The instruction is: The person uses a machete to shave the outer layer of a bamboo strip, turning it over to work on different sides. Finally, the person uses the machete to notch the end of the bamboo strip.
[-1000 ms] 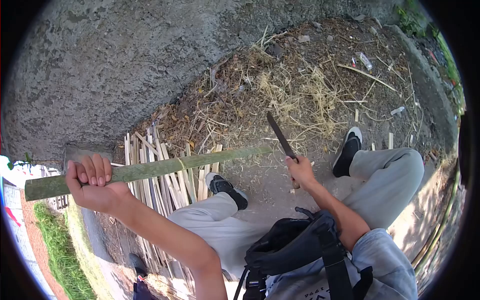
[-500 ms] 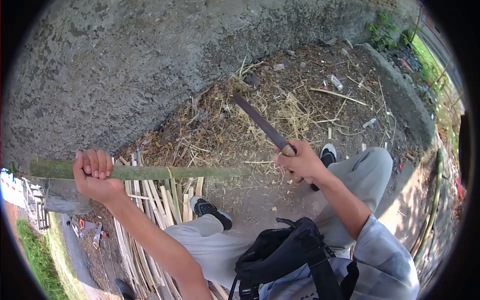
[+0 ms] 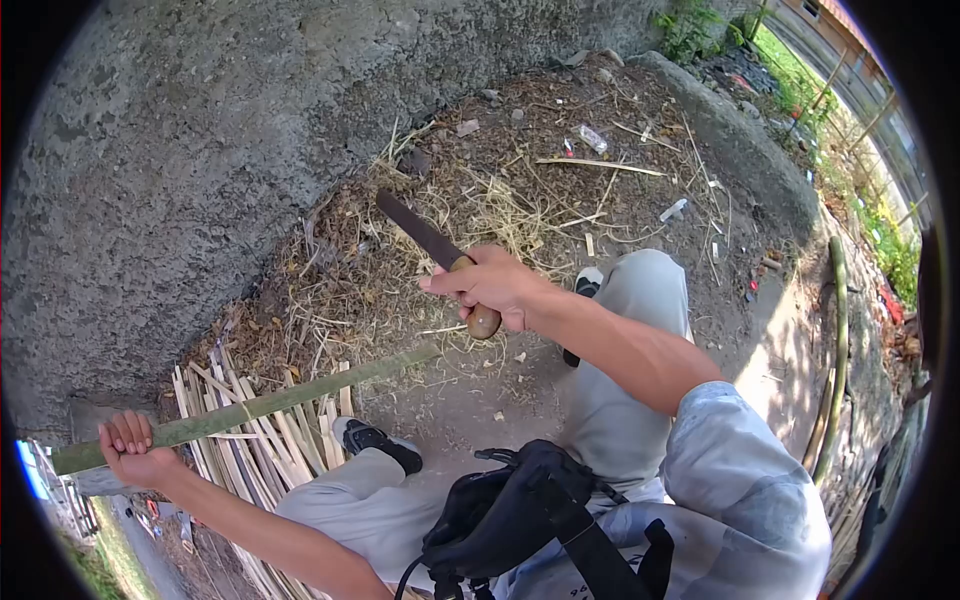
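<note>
My left hand (image 3: 138, 450) is closed around a green bamboo piece (image 3: 290, 400) near its left end. The bamboo slants up to the right, its far end below my right hand (image 3: 490, 287). That hand is wrapped round the wooden handle of a machete (image 3: 420, 228), whose dark blade points up and left. Part of the handle is covered by my fingers; its rounded butt shows beneath them. Blade and bamboo are apart. Pale split bamboo strips (image 3: 235, 445) lie under the held piece.
A rough grey wall (image 3: 180, 170) rises along the far left. Dry shavings (image 3: 510, 215) and a plastic bottle (image 3: 592, 138) litter the ground. A black bag (image 3: 510, 510) hangs at my front. Long green bamboo poles (image 3: 835, 350) lie on the right.
My left hand and the bamboo's left end have dropped, so the bamboo now slopes. My right hand with the machete has shifted left and slightly up in view. The camera view has turned too.
</note>
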`<state>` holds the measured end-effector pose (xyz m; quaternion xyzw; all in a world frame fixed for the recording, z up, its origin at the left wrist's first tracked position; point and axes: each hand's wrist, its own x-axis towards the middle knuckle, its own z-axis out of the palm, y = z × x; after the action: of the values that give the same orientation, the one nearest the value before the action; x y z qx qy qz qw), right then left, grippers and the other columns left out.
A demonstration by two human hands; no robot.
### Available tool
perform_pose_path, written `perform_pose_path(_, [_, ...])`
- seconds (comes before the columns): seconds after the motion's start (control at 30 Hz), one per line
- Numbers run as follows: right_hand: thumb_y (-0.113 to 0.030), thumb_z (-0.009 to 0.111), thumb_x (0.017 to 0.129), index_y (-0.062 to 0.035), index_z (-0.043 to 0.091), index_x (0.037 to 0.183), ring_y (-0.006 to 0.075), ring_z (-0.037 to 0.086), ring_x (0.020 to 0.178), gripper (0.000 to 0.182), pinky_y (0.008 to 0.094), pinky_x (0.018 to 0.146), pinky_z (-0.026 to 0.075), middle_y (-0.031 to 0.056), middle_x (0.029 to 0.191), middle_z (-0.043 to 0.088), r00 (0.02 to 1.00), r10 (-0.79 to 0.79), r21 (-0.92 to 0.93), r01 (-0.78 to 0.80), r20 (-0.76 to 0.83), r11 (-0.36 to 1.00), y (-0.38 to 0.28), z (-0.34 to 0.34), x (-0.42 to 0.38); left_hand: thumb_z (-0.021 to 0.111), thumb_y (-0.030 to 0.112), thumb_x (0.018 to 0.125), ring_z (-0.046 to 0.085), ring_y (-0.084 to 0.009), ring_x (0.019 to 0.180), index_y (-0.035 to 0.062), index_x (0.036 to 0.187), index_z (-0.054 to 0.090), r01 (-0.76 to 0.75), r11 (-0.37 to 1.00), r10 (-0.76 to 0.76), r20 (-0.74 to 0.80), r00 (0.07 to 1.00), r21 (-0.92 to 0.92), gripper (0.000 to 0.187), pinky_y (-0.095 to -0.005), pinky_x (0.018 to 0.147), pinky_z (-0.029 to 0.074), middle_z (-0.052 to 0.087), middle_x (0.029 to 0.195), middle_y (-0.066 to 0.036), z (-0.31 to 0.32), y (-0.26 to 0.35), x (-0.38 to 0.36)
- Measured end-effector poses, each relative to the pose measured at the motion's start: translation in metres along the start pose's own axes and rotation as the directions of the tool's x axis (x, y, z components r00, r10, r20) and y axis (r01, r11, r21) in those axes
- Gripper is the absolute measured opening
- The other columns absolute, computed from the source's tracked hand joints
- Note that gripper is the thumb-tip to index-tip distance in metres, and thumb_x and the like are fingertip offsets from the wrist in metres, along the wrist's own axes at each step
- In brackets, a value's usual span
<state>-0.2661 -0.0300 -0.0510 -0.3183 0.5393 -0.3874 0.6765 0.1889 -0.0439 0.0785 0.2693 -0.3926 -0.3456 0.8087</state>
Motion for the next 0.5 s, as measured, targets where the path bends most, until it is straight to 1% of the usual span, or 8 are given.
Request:
perform_pose_path(0.1, [-0.026,0.074,0.083,-0.0072,0.054,0.079,0.0052,0.042,0.050,0.028,0.0253,0.054,0.045,-0.0017,0.070,0.050,0.993,-0.014,0.233,-0.014,0.115,0.972,-0.004,0.004,0.011,0.049,0.015,0.094,0.021,-0.0057,0.042,0.0167,0.059,0.030,0.005,0.998,-0.003,-0.047,0.999,0.058,0.040,-0.0223,0.038,0.018,0.026,0.051,0.003,0.022,-0.013,0.016])
perform_pose_path(0.13, [-0.025,0.073,0.084,-0.0079,0.053,0.079,0.0031,0.042,0.049,0.026,0.0253,0.053,0.046,-0.0021,0.072,0.051,0.991,-0.023,0.223,-0.007,0.133,0.975,-0.008,0.007,0.006,0.049,0.015,0.094,0.020,-0.0058,0.042,0.0166,0.059,0.029,0.020,0.998,-0.018,-0.029,0.999,0.059,0.040,-0.0225,0.038,0.018,0.026,0.051,0.004,0.036,-0.020,0.020])
perform_pose_path(0.23, [-0.025,0.071,0.086,-0.0071,0.054,0.083,0.0040,0.042,0.050,0.025,0.0250,0.053,0.046,-0.0011,0.072,0.052,0.988,-0.133,0.242,0.112,0.073,0.964,-0.017,0.022,-0.009,0.051,0.015,0.093,0.020,-0.0058,0.042,0.0162,0.060,0.029,0.049,0.997,-0.051,0.023,0.998,0.060,0.039,-0.0228,0.038,0.018,0.026,0.051,0.004,0.085,-0.044,0.029])
perform_pose_path(0.27, [-0.025,0.070,0.087,-0.0063,0.055,0.085,0.0043,0.043,0.050,0.024,0.0249,0.053,0.047,-0.0007,0.073,0.053,0.981,-0.188,0.216,0.172,0.052,0.961,-0.013,0.027,-0.007,0.052,0.015,0.092,0.021,-0.0058,0.042,0.0157,0.061,0.030,0.058,0.996,-0.061,0.041,0.997,0.062,0.038,-0.0229,0.038,0.018,0.025,0.051,0.004,0.102,-0.052,0.030])
perform_pose_path(0.33, [-0.025,0.068,0.088,-0.0048,0.055,0.089,0.0050,0.045,0.050,0.024,0.0248,0.053,0.047,0.0002,0.074,0.055,0.955,-0.297,0.164,0.290,0.022,0.943,-0.002,0.033,-0.001,0.053,0.015,0.091,0.022,-0.0064,0.042,0.0150,0.063,0.030,0.056,0.991,-0.053,-0.020,0.998,0.125,0.036,-0.0234,0.038,0.019,0.026,0.051,0.004,0.139,-0.067,0.026])
perform_pose_path(0.4, [-0.025,0.062,0.092,-0.0033,0.056,0.095,0.0059,0.047,0.051,0.023,0.0249,0.053,0.047,0.0016,0.076,0.056,0.949,-0.314,0.113,0.310,0.017,0.944,-0.001,0.035,-0.003,0.055,0.014,0.090,0.023,-0.0068,0.041,0.0133,0.065,0.034,0.001,0.985,0.001,-0.012,1.000,0.175,0.032,-0.0244,0.038,0.018,0.026,0.052,0.004,0.166,-0.082,0.022])
perform_pose_path(0.47, [-0.026,0.057,0.095,-0.0020,0.057,0.101,0.0065,0.048,0.051,0.025,0.0249,0.053,0.048,0.0027,0.077,0.057,0.943,-0.333,0.101,0.331,0.007,0.938,-0.006,0.033,-0.008,0.057,0.013,0.088,0.023,-0.0066,0.042,0.0128,0.065,0.038,0.015,0.978,-0.006,-0.041,0.999,0.209,0.030,-0.0250,0.039,0.017,0.026,0.053,0.005,0.199,-0.096,0.011])
perform_pose_path(0.5, [-0.026,0.054,0.096,-0.0014,0.057,0.104,0.0067,0.049,0.052,0.026,0.0248,0.053,0.048,0.0031,0.077,0.058,0.940,-0.340,0.115,0.339,-0.009,0.934,-0.013,0.029,-0.010,0.058,0.013,0.088,0.023,-0.0065,0.042,0.0131,0.063,0.039,0.034,0.980,-0.037,0.013,0.999,0.194,0.031,-0.0253,0.039,0.017,0.025,0.053,0.005,0.209,-0.098,0.004])
